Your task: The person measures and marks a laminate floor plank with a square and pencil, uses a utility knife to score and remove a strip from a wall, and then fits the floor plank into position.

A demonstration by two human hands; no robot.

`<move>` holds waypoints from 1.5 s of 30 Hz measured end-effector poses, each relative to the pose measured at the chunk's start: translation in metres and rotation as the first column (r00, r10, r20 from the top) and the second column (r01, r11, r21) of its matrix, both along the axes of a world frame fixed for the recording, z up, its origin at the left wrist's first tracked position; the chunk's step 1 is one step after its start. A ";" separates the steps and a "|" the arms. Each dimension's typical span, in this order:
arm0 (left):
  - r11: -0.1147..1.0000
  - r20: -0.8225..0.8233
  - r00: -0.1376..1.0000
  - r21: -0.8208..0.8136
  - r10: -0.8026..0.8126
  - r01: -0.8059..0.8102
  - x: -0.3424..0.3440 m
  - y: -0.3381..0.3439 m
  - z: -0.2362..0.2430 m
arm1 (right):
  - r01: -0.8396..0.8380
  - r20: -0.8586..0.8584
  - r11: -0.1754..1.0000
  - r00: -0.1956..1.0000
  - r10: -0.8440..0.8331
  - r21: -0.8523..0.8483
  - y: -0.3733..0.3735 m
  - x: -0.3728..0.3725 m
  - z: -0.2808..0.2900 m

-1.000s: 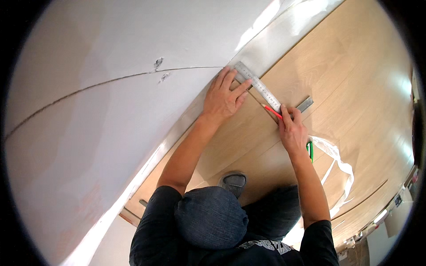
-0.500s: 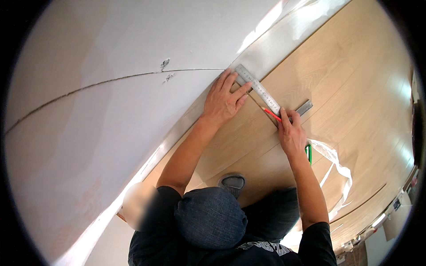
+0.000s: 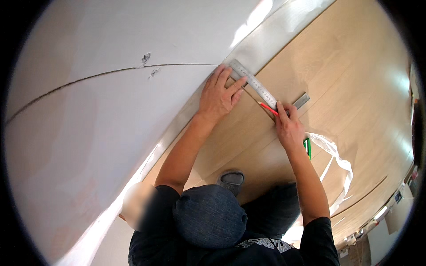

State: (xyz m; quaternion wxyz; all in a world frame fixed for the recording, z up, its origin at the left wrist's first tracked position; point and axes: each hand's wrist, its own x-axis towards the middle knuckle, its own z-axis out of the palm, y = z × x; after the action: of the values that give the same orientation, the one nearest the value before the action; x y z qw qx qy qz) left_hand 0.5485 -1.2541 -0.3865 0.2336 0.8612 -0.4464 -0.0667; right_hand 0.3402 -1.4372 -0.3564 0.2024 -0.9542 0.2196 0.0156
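A steel try square (image 3: 259,88) lies across the wood-look floor planks, its marked blade reaching toward the wall's foot. My right hand (image 3: 290,128) is closed at the corner where blade and stock meet, gripping the square. From the same fingers sticks out a red pencil (image 3: 268,108), its point beside a dark joint between planks. My left hand (image 3: 216,101) lies with fingers stretched out on the end of a plank (image 3: 242,113) along the wall. Its fingertips are close to the blade's far end, one finger reaching the blade.
A white wall (image 3: 111,102) with a dark crack rises on the left. A pale strip (image 3: 284,33) runs between wall and planks. Right of my right wrist lie a green-edged object (image 3: 307,147) and a crumpled white plastic strip (image 3: 339,162). My shoe (image 3: 231,178) rests on the floor.
The whole view has shifted a little, so wall, square and hands appear slightly farther left and up. Both hands keep their places on the plank and the square.
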 end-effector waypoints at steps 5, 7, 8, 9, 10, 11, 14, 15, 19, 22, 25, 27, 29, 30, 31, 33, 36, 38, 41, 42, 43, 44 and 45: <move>1.000 0.026 1.000 0.009 -0.008 0.007 0.002 0.001 -0.004 | -0.001 -0.014 1.000 1.000 0.001 0.023 0.000 0.000 0.002; 1.000 0.016 1.000 0.021 -0.014 0.014 0.000 0.000 -0.001 | 0.007 -0.017 1.000 1.000 -0.007 0.026 0.000 0.003 0.004; 0.999 0.065 0.998 0.037 -0.023 0.020 -0.003 0.002 0.003 | 0.014 -0.019 1.000 1.000 -0.013 0.027 -0.001 0.000 0.008; 0.998 0.108 0.994 0.056 -0.033 0.027 -0.005 0.001 0.017 | 0.029 0.001 0.998 1.000 -0.029 0.052 0.000 -0.006 0.012; 0.996 0.151 0.987 0.077 -0.048 0.037 -0.009 0.002 0.026 | 0.048 0.021 0.996 0.999 -0.050 0.080 0.000 -0.013 0.015; 0.997 0.152 0.986 0.043 -0.068 0.062 -0.017 0.006 0.031 | 0.069 0.042 0.992 0.996 -0.074 0.107 0.001 -0.022 0.019; 0.981 0.123 0.974 0.011 -0.191 0.192 -0.054 0.025 0.048 | 0.046 -0.018 0.982 0.999 -0.043 0.186 0.011 -0.075 0.029; 0.967 0.109 0.962 0.051 -0.252 0.248 -0.066 0.031 0.047 | 0.029 0.004 0.979 1.000 -0.030 0.202 0.015 -0.093 0.028; 0.911 0.008 0.924 0.170 -0.382 0.375 -0.101 0.037 0.034 | 0.083 -0.088 0.984 0.994 -0.070 0.159 0.026 -0.137 0.012; 0.896 -0.022 0.913 0.185 -0.407 0.403 -0.107 0.024 0.038 | 0.166 -0.073 0.975 0.985 -0.156 0.148 0.024 -0.141 0.008; 0.905 -0.056 0.912 0.113 -0.407 0.411 -0.109 0.017 0.031 | 0.205 -0.046 0.963 0.979 -0.200 0.174 0.021 -0.138 0.014; 0.906 -0.064 0.911 0.091 -0.408 0.412 -0.110 0.018 0.028 | 0.179 -0.009 0.968 0.984 -0.181 0.174 0.021 -0.140 0.014; 0.901 -0.048 0.908 0.111 -0.417 0.420 -0.111 0.020 0.028 | 0.204 -0.009 0.960 0.978 -0.206 0.192 0.021 -0.138 0.017; 0.899 -0.030 0.906 0.114 -0.423 0.423 -0.111 0.022 0.027 | 0.214 -0.007 0.955 0.976 -0.217 0.203 0.022 -0.137 0.018; 0.897 -0.011 0.904 0.117 -0.427 0.425 -0.111 0.022 0.026 | 0.221 -0.012 0.952 0.975 -0.223 0.211 0.024 -0.138 0.018; 0.897 0.005 0.903 0.125 -0.429 0.425 -0.112 0.023 0.026 | 0.231 -0.019 0.947 0.972 -0.232 0.223 0.024 -0.138 0.018; 0.896 0.000 0.904 0.136 -0.427 0.423 -0.114 0.024 0.026 | 0.228 0.006 0.948 0.972 -0.235 0.221 0.024 -0.137 0.018; 0.891 -0.001 0.900 0.139 -0.436 0.432 -0.114 0.025 0.025 | 0.231 -0.005 0.949 0.972 -0.236 0.212 0.024 -0.138 0.017; 0.889 -0.013 0.899 0.146 -0.438 0.435 -0.113 0.025 0.024 | 0.235 -0.018 0.949 0.972 -0.236 0.210 0.024 -0.138 0.016; 0.890 -0.014 0.900 0.145 -0.435 0.433 -0.113 0.025 0.024 | 0.236 -0.023 0.949 0.971 -0.236 0.209 0.023 -0.138 0.016; 0.891 -0.014 0.901 0.143 -0.433 0.430 -0.113 0.026 0.024 | 0.233 -0.016 0.950 0.972 -0.235 0.208 0.023 -0.138 0.016; 0.893 -0.015 0.903 0.141 -0.430 0.428 -0.114 0.026 0.024 | 0.230 -0.009 0.951 0.972 -0.233 0.208 0.023 -0.137 0.015; 0.890 -0.013 0.901 0.148 -0.434 0.431 -0.114 0.026 0.024 | 0.226 0.000 0.952 0.973 -0.231 0.209 0.022 -0.137 0.015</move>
State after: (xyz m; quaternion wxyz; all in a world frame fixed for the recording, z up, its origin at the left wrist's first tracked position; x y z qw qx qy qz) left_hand 0.4344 -1.2282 -0.3624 0.1441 0.7558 -0.6230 -0.1408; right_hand 0.2035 -1.4150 -0.3418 0.3038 -0.8962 0.3233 0.0034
